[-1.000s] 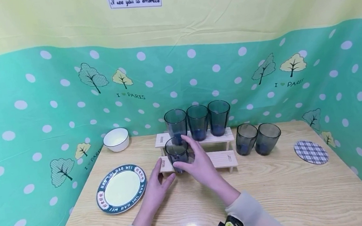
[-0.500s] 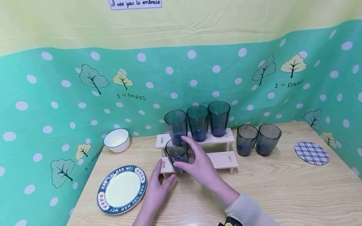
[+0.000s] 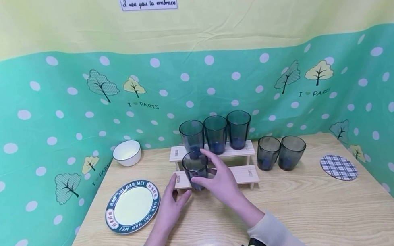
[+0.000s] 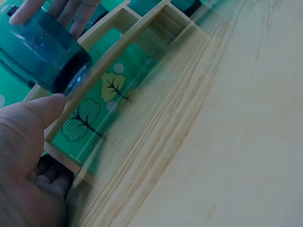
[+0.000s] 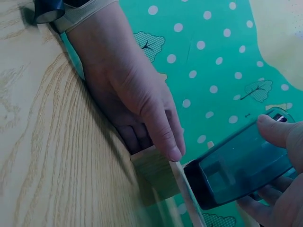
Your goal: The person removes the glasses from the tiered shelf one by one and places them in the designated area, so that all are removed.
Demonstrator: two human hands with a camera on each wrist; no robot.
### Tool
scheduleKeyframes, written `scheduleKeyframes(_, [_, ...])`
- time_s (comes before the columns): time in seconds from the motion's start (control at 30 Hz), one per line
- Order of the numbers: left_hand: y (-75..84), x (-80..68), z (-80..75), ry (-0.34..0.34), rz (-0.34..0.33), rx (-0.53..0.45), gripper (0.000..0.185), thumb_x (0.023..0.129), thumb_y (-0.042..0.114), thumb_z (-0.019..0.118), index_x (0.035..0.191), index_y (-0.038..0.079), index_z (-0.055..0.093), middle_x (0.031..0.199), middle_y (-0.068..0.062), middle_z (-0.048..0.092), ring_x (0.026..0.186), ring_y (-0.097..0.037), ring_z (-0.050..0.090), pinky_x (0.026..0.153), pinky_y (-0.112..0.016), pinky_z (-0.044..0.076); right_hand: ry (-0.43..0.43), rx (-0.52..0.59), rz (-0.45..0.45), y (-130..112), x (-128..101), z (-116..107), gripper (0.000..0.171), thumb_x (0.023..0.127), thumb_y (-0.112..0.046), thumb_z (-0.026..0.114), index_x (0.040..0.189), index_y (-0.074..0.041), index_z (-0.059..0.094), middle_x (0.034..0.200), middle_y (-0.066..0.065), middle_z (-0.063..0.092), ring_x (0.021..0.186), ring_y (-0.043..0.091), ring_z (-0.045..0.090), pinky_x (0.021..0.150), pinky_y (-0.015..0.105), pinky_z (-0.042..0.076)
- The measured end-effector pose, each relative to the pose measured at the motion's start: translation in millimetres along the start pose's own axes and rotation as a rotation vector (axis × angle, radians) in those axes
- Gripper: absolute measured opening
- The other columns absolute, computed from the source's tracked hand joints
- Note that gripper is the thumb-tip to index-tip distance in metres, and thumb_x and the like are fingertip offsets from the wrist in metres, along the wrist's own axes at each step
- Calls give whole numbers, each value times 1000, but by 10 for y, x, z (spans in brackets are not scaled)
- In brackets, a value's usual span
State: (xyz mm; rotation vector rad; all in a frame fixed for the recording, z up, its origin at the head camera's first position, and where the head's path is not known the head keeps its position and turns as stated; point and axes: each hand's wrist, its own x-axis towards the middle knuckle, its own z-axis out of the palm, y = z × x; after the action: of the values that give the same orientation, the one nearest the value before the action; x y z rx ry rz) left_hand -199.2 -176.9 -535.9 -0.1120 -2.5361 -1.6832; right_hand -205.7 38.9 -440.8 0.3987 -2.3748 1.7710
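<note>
My right hand (image 3: 222, 183) grips a smoky dark drinking glass (image 3: 192, 166) between thumb and fingers. The glass is upright at the left part of the lower shelf (image 3: 241, 173) of a small wooden stand. In the right wrist view, the base of the glass (image 5: 236, 168) is at the shelf board, touching or very close. My left hand (image 3: 168, 209) holds the left end of that shelf. Its thumb (image 5: 163, 135) lies on the board's edge, and the other fingers curl at the stand's end. Three taller dark glasses (image 3: 216, 135) stand in a row on the upper shelf (image 3: 177, 153).
Two more smoky glasses (image 3: 268, 153) stand on the wooden table (image 3: 302, 216), right of the stand. Farther right lies a round checked mat (image 3: 338, 167). On the left are a white bowl (image 3: 127, 153) and a blue-rimmed plate (image 3: 132, 207). A polka-dot cloth (image 3: 210, 77) hangs behind.
My right hand and the glass have shifted slightly to the right along the lower shelf in the last half second. My left hand stays at the shelf's left end.
</note>
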Motion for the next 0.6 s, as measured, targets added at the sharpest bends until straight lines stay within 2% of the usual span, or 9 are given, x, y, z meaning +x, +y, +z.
scheduleKeyframes(0.33, [18, -7, -7, -1, 13, -11, 96, 104, 31, 81, 176, 5, 22, 179, -23, 24, 159, -42, 36, 129, -45, 37, -1, 20, 11, -119, -57, -180, 90, 88, -28, 98, 165, -32, 52, 159, -2, 56, 142, 26, 59, 113, 41, 59])
scheduleKeyframes(0.6, [17, -7, -7, -2, -3, -5, 97, 103, 33, 82, 176, 7, 23, 179, -23, 23, 160, -42, 35, 129, -46, 36, 10, 17, 64, -202, -144, -396, 92, 87, -25, 98, 166, -34, 51, 162, 1, 53, 136, 36, 64, 108, 47, 62])
